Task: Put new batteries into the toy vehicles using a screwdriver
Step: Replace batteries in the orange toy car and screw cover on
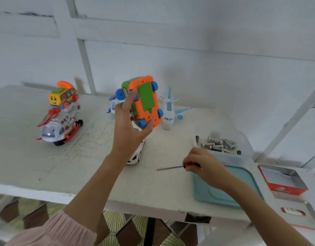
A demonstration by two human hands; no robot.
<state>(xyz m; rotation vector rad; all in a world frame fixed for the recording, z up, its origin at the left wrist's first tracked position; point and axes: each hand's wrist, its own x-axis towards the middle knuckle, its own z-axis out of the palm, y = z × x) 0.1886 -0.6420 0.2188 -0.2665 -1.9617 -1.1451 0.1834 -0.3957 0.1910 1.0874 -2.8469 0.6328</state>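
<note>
White table (46, 166): left grip (128, 125) grasps raised orange car (146, 102); right grip (202, 166) grasps screwdriver (171, 168) near front edge

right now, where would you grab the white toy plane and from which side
Grip the plane across its fuselage, between wings and tail, coming from above. It lies flat, nose toward the person, wings sticking out sideways; the body is the narrow part fingers can wrap. The left hand already holds the orange car.
</note>
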